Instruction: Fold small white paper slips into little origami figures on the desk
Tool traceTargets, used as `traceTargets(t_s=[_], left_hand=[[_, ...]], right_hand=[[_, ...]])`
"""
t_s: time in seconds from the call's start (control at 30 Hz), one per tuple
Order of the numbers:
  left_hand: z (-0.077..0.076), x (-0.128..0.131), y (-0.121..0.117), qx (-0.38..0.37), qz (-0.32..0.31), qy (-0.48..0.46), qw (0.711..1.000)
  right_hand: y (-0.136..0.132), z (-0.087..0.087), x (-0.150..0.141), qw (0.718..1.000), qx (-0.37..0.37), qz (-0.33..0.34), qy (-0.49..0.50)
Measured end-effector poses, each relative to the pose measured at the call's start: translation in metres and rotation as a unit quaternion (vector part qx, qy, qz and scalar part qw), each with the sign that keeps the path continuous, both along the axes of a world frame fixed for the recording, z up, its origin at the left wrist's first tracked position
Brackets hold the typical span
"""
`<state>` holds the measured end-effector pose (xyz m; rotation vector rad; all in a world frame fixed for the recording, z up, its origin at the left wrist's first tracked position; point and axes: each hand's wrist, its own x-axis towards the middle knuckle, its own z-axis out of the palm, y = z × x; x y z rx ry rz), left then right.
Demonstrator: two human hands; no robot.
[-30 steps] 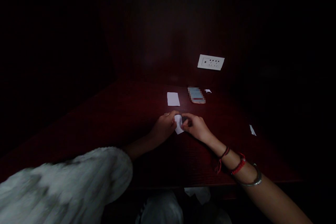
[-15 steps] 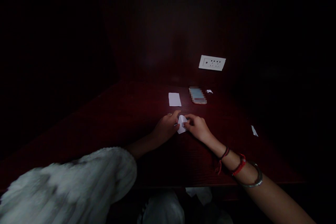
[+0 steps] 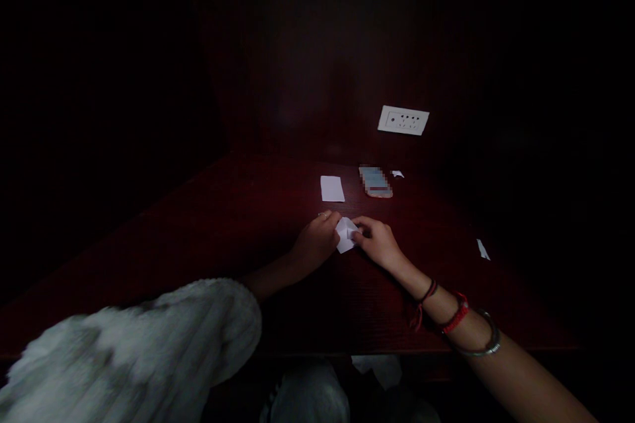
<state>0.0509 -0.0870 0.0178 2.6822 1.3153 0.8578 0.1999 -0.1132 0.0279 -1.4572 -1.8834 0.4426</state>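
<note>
A small folded piece of white paper (image 3: pixel 346 242) is between my two hands, just above or on the dark red table (image 3: pixel 208 225). My left hand (image 3: pixel 318 238) pinches its left edge, fingers curled, a ring on one finger. On the other side my right hand (image 3: pixel 376 241) grips the right edge between thumb and fingers. A fold or crease runs down the middle of the paper. Just beyond the hands lies a flat white sheet (image 3: pixel 332 189).
A phone (image 3: pixel 376 181) with a blurred screen lies behind my right hand, beside a paper scrap (image 3: pixel 397 174). Another paper strip (image 3: pixel 483 250) is at the right. A white socket plate (image 3: pixel 403 120) is on the back wall. The table's front edge (image 3: pixel 307 353) runs above my knees.
My left fingers have closed onto the paper's left side. The paper's curled top now looks flatter and more sharply creased. The right hand keeps its hold.
</note>
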Motion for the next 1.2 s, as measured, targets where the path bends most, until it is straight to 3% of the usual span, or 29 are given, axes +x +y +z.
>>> traceTargets(t_s=[0.2, 0.47, 1.03, 1.2], left_hand=[[0.002, 0.0, -0.003, -0.041, -0.04, -0.035, 0.998], [0.0, -0.001, -0.003, -0.068, -0.029, -0.058, 0.996], [-0.004, -0.001, -0.004, -0.067, -0.055, -0.087, 0.992], [-0.005, -0.001, -0.004, -0.056, -0.038, -0.087, 0.994]], right_hand=[[0.004, -0.002, 0.003, 1.0, -0.009, 0.005, 0.014], [-0.001, -0.002, 0.002, 0.999, 0.018, 0.036, -0.017], [-0.008, -0.002, 0.006, 0.996, 0.037, 0.082, -0.023], [-0.009, -0.001, 0.004, 0.996, 0.037, 0.08, -0.022]])
